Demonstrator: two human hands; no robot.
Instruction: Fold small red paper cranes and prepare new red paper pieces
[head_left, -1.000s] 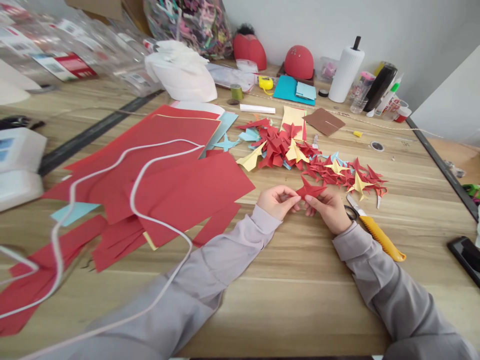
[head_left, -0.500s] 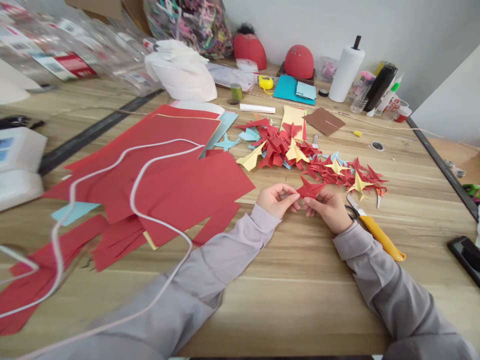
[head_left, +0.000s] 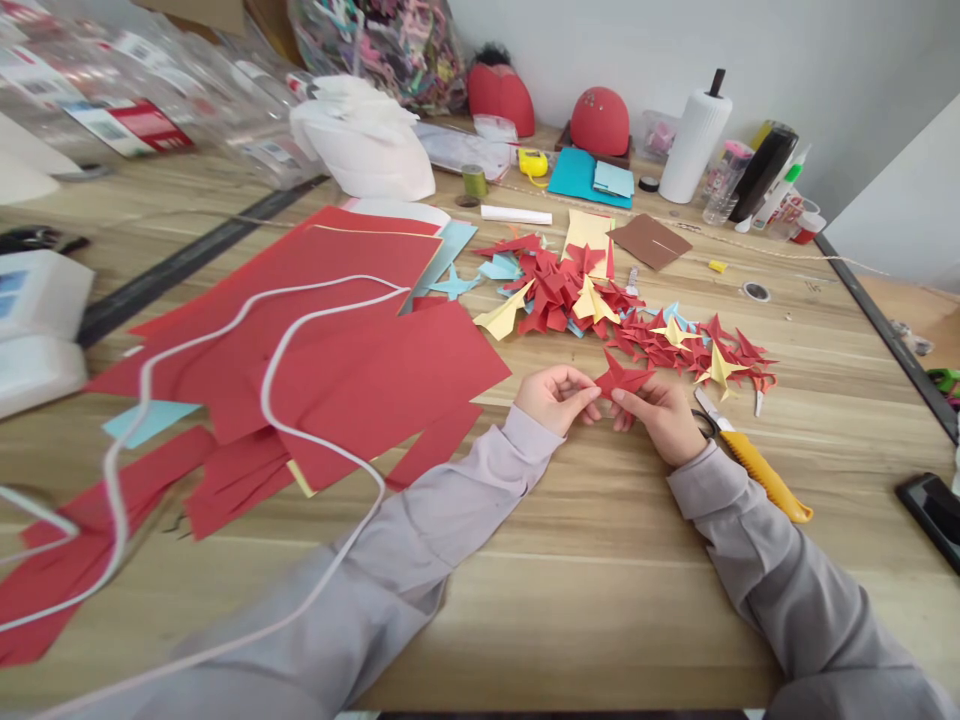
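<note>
Between my two hands is a red folded paper piece [head_left: 621, 376] with pointed tips, held above the wooden table. My left hand [head_left: 559, 397] pinches its left tip between thumb and fingers. On the other side, my right hand [head_left: 658, 415] grips the lower right part, thumb on top. Just beyond lies a heap of similar folded paper pieces [head_left: 551, 295], mostly red, with some yellow and light blue. The fingers partly cover the held piece's lower edge.
Red paper sheets [head_left: 390, 380] spread at the left under a white cord [head_left: 270, 375]. A yellow-handled utility knife [head_left: 765, 475] lies by my right wrist, near small scissors [head_left: 761, 392]. A phone [head_left: 930, 515] rests at the right. Brown paper [head_left: 649, 241] lies behind the heap.
Both hands keep the same hold on the red folded paper, which has barely shifted. The whole view has moved very slightly.
</note>
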